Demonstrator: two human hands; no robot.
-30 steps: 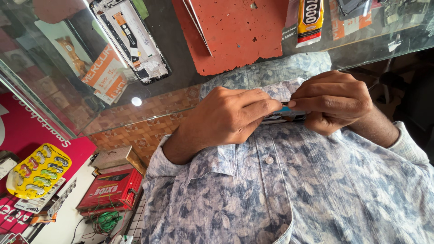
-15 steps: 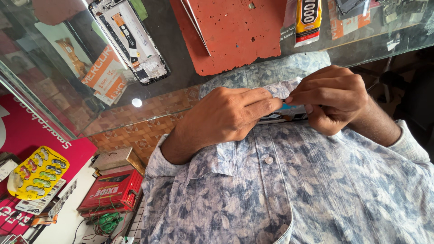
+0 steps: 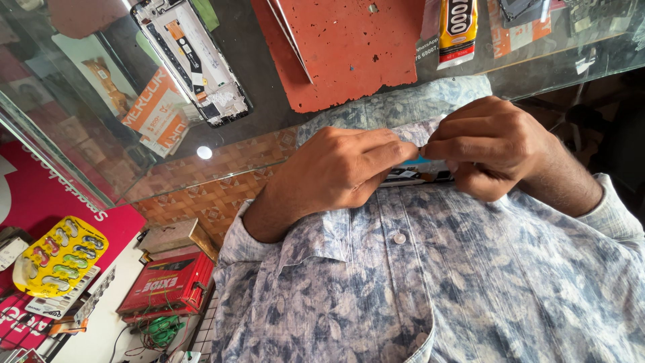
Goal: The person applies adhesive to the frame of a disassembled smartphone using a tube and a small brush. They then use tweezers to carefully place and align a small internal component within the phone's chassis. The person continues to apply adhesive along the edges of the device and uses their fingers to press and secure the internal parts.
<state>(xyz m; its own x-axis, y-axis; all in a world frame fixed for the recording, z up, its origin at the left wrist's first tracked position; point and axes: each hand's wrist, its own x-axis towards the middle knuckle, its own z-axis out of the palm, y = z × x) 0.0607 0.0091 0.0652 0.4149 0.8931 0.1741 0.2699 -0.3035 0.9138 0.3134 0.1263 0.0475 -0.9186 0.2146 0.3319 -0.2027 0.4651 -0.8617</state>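
Pinching a small blue-edged strip point(image 3: 422, 161) between both hands, close against the shirt point(image 3: 416, 296) just below the glass tabletop point(image 3: 537, 74).

The left hand point(image 3: 342, 171) is closing thumb and forefinger on one end of the strip while the right hand point(image 3: 494, 144) is curling tight over the other end; most of the strip is lying hidden under the fingers, so its kind cannot be told. Compared with the earlier frame, the hands are sitting in nearly the same place, the right hand bunched a little more over the strip. An opened phone frame point(image 3: 191, 60), a red mat point(image 3: 342, 47) and a yellow-and-black tube point(image 3: 457, 27) are lying on the tabletop as before.
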